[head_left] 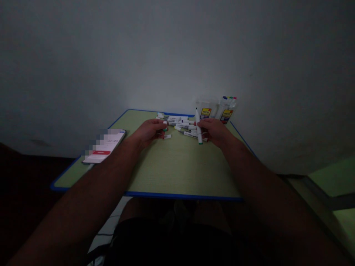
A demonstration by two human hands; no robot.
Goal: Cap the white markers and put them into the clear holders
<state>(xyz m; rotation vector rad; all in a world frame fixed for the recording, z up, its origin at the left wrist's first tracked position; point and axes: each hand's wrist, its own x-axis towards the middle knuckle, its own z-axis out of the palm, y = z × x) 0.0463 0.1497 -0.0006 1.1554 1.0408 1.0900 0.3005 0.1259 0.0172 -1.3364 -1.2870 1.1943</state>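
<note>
My right hand grips a white marker that stands almost upright, dark tip up and green end down near the tabletop. My left hand is curled, pinching a small white and green piece, probably a marker cap. Between and behind the hands lies a pile of several white markers. A loose white cap rests on the table just right of my left hand.
The small green table has a blue edge and stands against a white wall. A phone with a lit screen lies at its left edge. Marker packs lean on the wall at the far right corner. My knees show below.
</note>
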